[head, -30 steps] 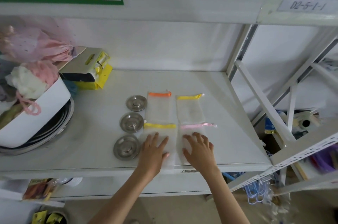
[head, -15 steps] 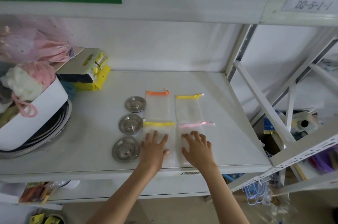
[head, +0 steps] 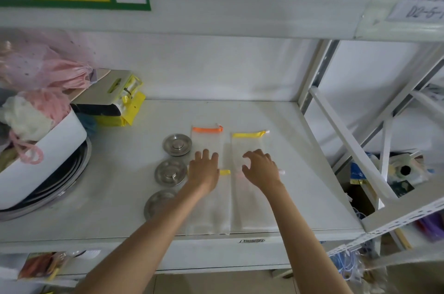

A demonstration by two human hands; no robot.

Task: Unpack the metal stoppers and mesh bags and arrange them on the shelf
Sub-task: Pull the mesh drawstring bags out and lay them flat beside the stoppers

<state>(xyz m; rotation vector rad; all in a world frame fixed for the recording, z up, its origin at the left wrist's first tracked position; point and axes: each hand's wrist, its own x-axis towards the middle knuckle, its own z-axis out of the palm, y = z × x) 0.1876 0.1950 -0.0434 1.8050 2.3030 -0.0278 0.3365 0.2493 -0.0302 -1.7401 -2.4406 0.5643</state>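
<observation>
Up on the white shelf (head: 120, 197), four mesh bags lie flat in a two-by-two block. The orange-topped bag (head: 207, 141) and the far yellow-topped bag (head: 247, 147) sit at the back, side by side with a narrow gap. The two nearer bags are harder to read: the near left bag (head: 211, 209) shows only a short piece of its yellow band beside the wrist, and the near right bag (head: 252, 209) shows just a faint pink smear and a white cord tip past the hand. Their sheer cloth nearly melts into the shelf, and their front edges reach the shelf lip.

The left hand (head: 204, 170) lies palm down over the seam between the orange-topped bag and the near left bag, fingers extended and together, gripping nothing. The right hand (head: 260, 168) hovers or presses over the lower part of the far yellow-topped bag with fingers curled and spread like a claw; whether its tips touch the mesh cannot be told, and it holds nothing.

Left of the bags, three metal stoppers stand in a column: the far stopper (head: 177, 144) fully visible, the middle stopper (head: 170, 172) touching the left hand's edge in view, the near stopper (head: 159, 203) blurred and partly covered by the left forearm. At far left a white tub (head: 45, 161) of pink and cream fabric is cut off by the frame.
</observation>
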